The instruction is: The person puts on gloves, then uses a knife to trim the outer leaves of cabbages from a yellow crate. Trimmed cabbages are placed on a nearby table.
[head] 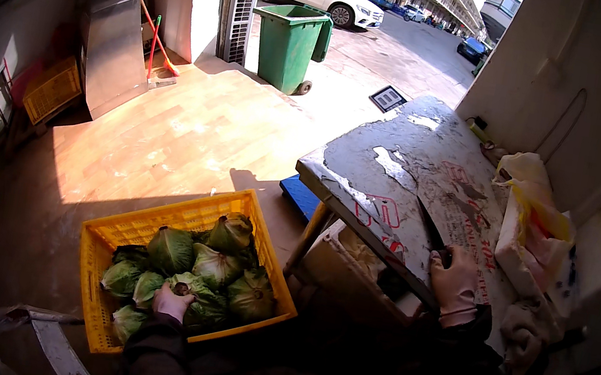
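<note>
Inside the yellow plastic crate (pixel 246 330), my left hand (pixel 172 303) grips a green head of leafy vegetable (pixel 207 302), likely lettuce or cabbage, close to its brown cut stem. Several similar heads are packed around it, such as a pale-based head (pixel 216 266) just above. My right hand (pixel 454 285) rests at the near edge of the worn table (pixel 352 163) and holds a knife (pixel 429 224) by its dark handle. The blade lies low over the tabletop, pointing away from me; whether it touches the surface cannot be told.
Under the table stands an open box (pixel 345 278), beside a blue platform (pixel 299 194). A white foam box (pixel 513 232) with plastic bags (pixel 539 221) occupies the table's right side. A green wheeled bin (pixel 285 45) stands outside the doorway; a broom (pixel 154 26) leans at left.
</note>
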Tool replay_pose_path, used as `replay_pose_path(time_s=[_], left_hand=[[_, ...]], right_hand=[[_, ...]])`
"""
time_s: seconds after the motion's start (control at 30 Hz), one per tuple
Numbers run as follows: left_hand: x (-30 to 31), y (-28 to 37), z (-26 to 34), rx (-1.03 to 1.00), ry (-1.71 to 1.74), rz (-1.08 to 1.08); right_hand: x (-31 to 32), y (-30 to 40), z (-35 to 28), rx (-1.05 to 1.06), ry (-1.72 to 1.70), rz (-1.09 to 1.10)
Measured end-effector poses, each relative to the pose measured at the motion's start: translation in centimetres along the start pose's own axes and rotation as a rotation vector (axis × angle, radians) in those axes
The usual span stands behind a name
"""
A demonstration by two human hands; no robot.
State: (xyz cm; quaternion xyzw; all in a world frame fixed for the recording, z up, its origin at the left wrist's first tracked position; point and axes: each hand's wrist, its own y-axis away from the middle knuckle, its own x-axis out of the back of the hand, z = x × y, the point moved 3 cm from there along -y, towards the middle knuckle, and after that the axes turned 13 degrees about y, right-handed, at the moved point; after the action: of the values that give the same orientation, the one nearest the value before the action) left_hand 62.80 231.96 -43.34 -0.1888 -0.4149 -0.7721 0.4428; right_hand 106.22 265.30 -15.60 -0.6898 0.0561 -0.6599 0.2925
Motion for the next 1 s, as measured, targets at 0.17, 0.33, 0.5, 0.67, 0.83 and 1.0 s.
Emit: replay_pose_path(time_s=[0.17, 0.33, 0.5, 0.67, 0.83, 1.0], left_hand=[[-0.7, 1.2, 0.7, -0.032, -0.152, -0.048], [-2.2, 3.4, -0.6, 0.042, -0.125, -0.281], [-2.9, 2.0, -1.8, 0.029, -0.061, -0.352], [-3.1, -0.8, -2.4, -0.036, 0.176, -0.13], [-2.8, -3.5, -0.6, -0.094, 0.001, 0.033], [-1.5, -1.9, 0.1, -0.147, 0.004, -0.07]], right_hand=[[0.8, 0.3, -0.4, 0.023, -0.069, 0.142], [3.0, 2.9, -0.2, 0.034, -0.396, 0.243], [5.1, 6.3, -9.8, 0.122, -1.037, -0.37], [-3.8, 9.8, -18.2, 0.054, -1.032, -0.911], [-12.8, 13.7, -25.7, 0.44, -0.813, -0.931], [-18.5, 18.3, -32.3, 0.677, -1.009, -0.903]])
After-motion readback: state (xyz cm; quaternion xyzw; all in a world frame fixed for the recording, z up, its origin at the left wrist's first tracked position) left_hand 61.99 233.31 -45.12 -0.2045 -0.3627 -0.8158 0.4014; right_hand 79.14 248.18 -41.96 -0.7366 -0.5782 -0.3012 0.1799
